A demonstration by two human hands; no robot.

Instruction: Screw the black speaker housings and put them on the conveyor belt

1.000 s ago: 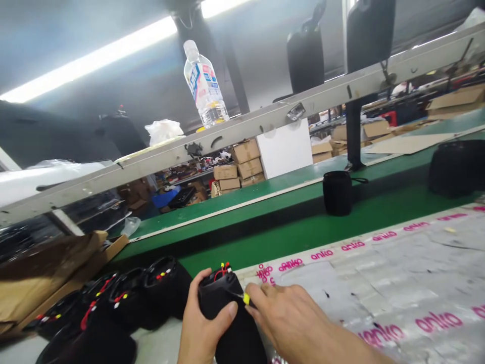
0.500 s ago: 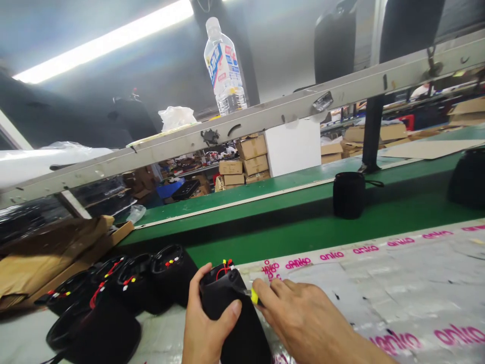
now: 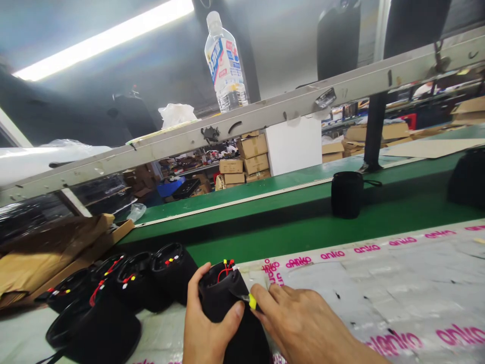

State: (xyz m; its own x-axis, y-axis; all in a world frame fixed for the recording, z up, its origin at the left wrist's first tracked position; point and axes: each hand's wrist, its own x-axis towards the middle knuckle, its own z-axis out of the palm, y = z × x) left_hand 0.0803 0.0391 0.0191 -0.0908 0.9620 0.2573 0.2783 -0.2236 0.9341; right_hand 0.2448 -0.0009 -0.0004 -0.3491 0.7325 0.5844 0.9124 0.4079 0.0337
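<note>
Over the printed sheet (image 3: pixel 359 283), your left hand (image 3: pixel 209 323) grips the black cylinder (image 3: pixel 216 302); your right hand (image 3: pixel 299 316) pinches the yellow tool (image 3: pixel 252 302) against its side. Versus half a second ago, tool sits a touch lower; likely same pass, unfinished. Other cylinders (image 3: pixel 175 273) crowd left; green belt (image 3: pixel 280 227) ahead; room runs right.

tube light (image 3: pixel 106 41) lit overhead | pale shelf rail (image 3: pixel 261 114) | green bench (image 3: pixel 265 235) | cartons (image 3: pixel 254 146) stacked behind
</note>
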